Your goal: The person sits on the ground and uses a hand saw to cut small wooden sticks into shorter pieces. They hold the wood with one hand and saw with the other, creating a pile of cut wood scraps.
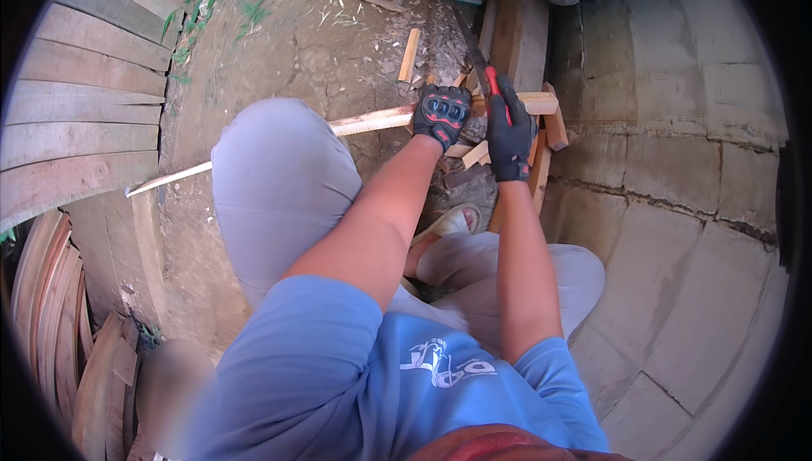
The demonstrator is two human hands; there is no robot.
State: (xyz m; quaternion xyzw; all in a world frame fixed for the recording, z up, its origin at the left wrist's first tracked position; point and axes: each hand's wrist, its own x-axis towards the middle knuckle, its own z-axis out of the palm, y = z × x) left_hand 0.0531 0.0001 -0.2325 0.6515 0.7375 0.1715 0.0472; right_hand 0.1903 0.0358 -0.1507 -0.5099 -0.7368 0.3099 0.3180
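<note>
One long, pale wooden strip (372, 121) is the item under inspection; it lies crosswise, passing beneath the left hand (442, 114). Its far end lies well to the left of that hand and low, clear of the left knee (283, 156). The knee hides a stretch between, so that both visible lengths are one piece is a judgement.

From the knee to the left hand, the strip is exposed, with darker patches on its upper face. Being slender, it should be light and fairly stiff, though its long left run may sag or whip if unsupported. Sawn faces suggest a dry, low-slip grip; splinters are likely at the edges. Just beyond the left hand, on its left, lies a loose stick (409, 55).

The left hand, in a black glove with a knuckle guard, is curled down over the strip, knuckles up; its fingertips are not visible. That hold, near the short end, appears sound for steadiness; a second support on the long left run would counter tipping.

Between the hands and nearer the body lie wooden offcuts (476, 154). The saw (491, 79) points its dark blade away from the body. The right hand (510, 139), gloved likewise, is wrapped around its red handle, above the strip. To the right of that hand, the strip's squared end projects close to a short block (554, 127). Farther right is a concrete surface (660, 249).
</note>
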